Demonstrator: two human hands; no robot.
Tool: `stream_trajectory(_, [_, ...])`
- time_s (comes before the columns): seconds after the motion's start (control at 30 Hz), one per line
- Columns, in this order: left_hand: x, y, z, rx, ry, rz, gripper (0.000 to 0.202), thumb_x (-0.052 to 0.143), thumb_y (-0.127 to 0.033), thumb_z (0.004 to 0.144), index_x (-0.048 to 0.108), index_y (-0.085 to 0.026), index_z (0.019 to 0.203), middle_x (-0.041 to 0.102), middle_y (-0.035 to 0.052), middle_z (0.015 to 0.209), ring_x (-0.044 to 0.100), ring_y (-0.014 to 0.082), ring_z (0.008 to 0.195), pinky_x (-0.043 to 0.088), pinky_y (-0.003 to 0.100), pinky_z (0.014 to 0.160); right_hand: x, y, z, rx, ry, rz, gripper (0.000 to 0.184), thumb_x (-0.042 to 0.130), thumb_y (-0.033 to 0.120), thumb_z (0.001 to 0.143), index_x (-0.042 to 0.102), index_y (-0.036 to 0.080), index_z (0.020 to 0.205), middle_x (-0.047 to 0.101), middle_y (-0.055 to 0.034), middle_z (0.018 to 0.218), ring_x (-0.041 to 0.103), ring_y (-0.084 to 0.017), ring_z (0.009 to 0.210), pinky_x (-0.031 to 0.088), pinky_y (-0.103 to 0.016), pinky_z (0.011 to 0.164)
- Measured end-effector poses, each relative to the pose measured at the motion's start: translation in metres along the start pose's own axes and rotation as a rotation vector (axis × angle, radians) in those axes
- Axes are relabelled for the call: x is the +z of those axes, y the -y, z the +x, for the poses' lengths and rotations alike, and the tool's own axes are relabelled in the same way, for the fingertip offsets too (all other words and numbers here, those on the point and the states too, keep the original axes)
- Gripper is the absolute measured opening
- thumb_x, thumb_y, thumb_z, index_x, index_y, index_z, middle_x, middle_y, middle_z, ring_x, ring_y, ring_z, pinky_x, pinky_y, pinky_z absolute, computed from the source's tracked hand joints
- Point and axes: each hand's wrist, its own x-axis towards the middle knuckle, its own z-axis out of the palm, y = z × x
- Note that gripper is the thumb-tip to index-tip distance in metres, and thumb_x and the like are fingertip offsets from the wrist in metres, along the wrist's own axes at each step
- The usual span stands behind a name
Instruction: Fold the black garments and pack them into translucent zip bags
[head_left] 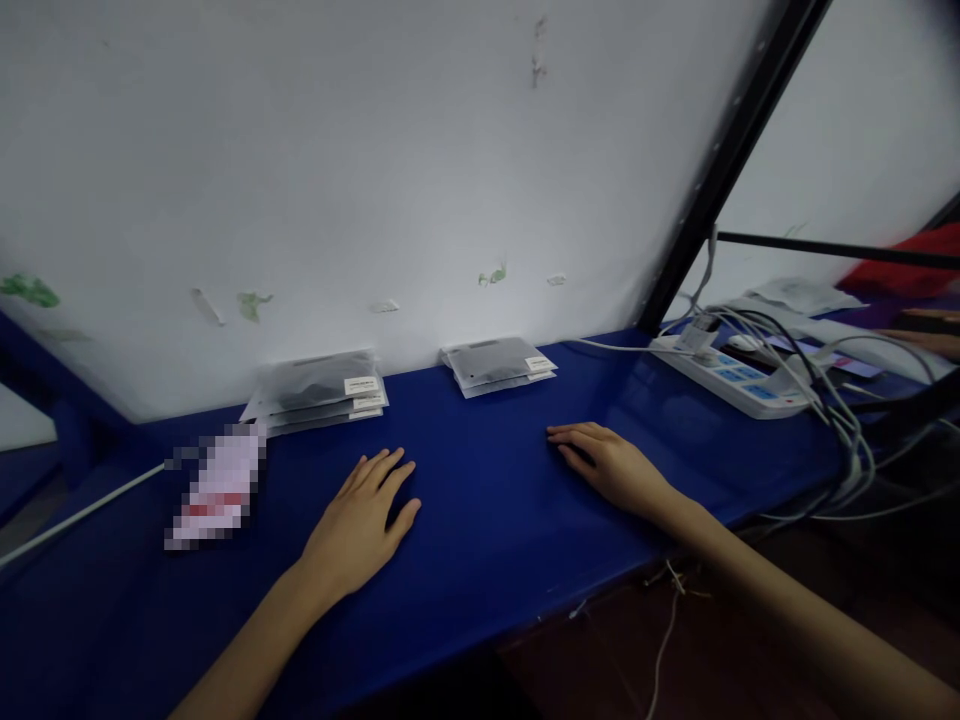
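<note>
My left hand (pixel 356 530) lies palm down on the blue tabletop (pixel 465 540), fingers spread and nothing in them. Beyond it, against the wall, is a stack of flat dark items in clear plastic bags with white labels (pixel 322 390). A smaller stack of similar bagged items (pixel 499 365) sits to the right of that, near the wall. My right hand (pixel 604 462) rests on the tabletop at the right, fingers stretched out toward the left and holding nothing. Neither hand touches the bags.
A blurred-out pinkish object (pixel 221 485) lies at the left by a white cable (pixel 82 515). At the right is a white power strip (pixel 731 375) with plugs and tangled cables (pixel 844 430), beside a black metal post (pixel 739 150). Another person's hand (pixel 926 340) shows at the far right.
</note>
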Motion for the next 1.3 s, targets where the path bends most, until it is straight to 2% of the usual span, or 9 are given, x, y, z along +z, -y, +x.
stream_trajectory(0.27, [0.002,-0.001,-0.002,0.003,-0.016,-0.022,0.046,0.046,-0.042,0.097,0.052,-0.02,0.137,0.049,0.0108,0.147,0.04,0.0265,0.139,0.031,0.051,0.116,-0.007,-0.005,0.017,-0.029,0.078,-0.067,0.025,0.047,0.032,0.096,0.067,0.023,0.108,0.071,-0.0061,0.11,0.066,-0.023,0.101,0.053,-0.043,0.094])
stream_trajectory(0.4, [0.0,-0.002,-0.001,-0.025,0.02,-0.043,0.047,0.045,-0.043,0.097,0.051,-0.02,0.138,0.047,0.0104,0.148,0.039,0.027,0.14,0.03,0.052,0.116,-0.005,-0.032,0.051,0.001,0.03,-0.235,0.029,0.047,0.033,0.094,0.065,0.02,0.112,0.068,-0.0108,0.113,0.063,-0.028,0.106,0.05,-0.046,0.095])
stream_trajectory(0.53, [-0.002,-0.003,0.0,-0.06,0.072,-0.059,0.049,0.044,-0.046,0.097,0.051,-0.021,0.139,0.045,0.0081,0.15,0.037,0.027,0.141,0.028,0.05,0.118,0.007,-0.07,0.086,0.176,-0.012,-0.34,0.043,0.051,0.031,0.089,0.056,0.011,0.127,0.064,-0.019,0.12,0.058,-0.034,0.113,0.045,-0.048,0.098])
stream_trajectory(0.63, [-0.003,-0.003,0.0,-0.066,0.094,-0.052,0.05,0.044,-0.046,0.097,0.05,-0.022,0.14,0.044,0.0072,0.151,0.036,0.0267,0.142,0.026,0.049,0.119,0.017,-0.087,0.102,0.244,0.015,-0.293,0.045,0.052,0.026,0.086,0.054,0.01,0.128,0.067,-0.0181,0.115,0.061,-0.032,0.107,0.047,-0.044,0.092])
stream_trajectory(0.73, [-0.001,-0.002,-0.001,-0.063,0.088,-0.054,0.05,0.043,-0.047,0.097,0.05,-0.023,0.139,0.043,0.0065,0.152,0.036,0.0268,0.142,0.027,0.05,0.119,0.019,-0.084,0.107,0.25,0.002,-0.284,0.039,0.05,0.021,0.085,0.058,0.013,0.122,0.069,-0.0146,0.106,0.062,-0.029,0.101,0.049,-0.04,0.087])
stream_trajectory(0.87, [-0.001,-0.003,-0.001,-0.069,0.092,-0.055,0.052,0.041,-0.047,0.097,0.045,-0.023,0.143,0.042,0.0066,0.152,0.035,0.0268,0.142,0.027,0.051,0.118,0.016,-0.043,0.096,0.105,-0.067,-0.293,0.027,0.05,0.022,0.088,0.067,0.018,0.109,0.066,-0.0105,0.095,0.059,-0.026,0.092,0.049,-0.039,0.084])
stream_trajectory(1.0, [-0.006,-0.007,-0.001,-0.067,0.09,-0.064,0.062,0.043,-0.051,0.096,0.032,-0.023,0.151,0.035,0.0086,0.156,0.031,0.0308,0.143,0.03,0.053,0.116,0.017,0.029,0.066,-0.078,-0.082,-0.211,0.02,0.055,0.024,0.089,0.07,0.018,0.1,0.063,-0.0134,0.108,0.059,-0.026,0.097,0.05,-0.042,0.088])
stream_trajectory(1.17, [-0.012,-0.012,-0.001,0.003,0.08,-0.068,0.065,0.039,-0.053,0.098,0.02,-0.029,0.155,0.019,0.007,0.163,0.02,0.0316,0.147,0.028,0.054,0.116,0.02,0.118,0.028,-0.197,0.044,-0.106,0.019,0.055,0.017,0.089,0.068,0.017,0.102,0.063,-0.0155,0.123,0.058,-0.029,0.114,0.05,-0.046,0.094])
stream_trajectory(1.3, [-0.013,-0.011,-0.001,0.025,0.09,-0.063,0.058,0.036,-0.052,0.099,0.028,-0.029,0.152,0.02,0.0061,0.162,0.018,0.0299,0.148,0.026,0.054,0.117,0.009,0.16,0.012,-0.303,0.17,-0.02,0.025,0.058,0.033,0.091,0.065,0.018,0.111,0.062,-0.0158,0.128,0.056,-0.031,0.121,0.048,-0.048,0.098])
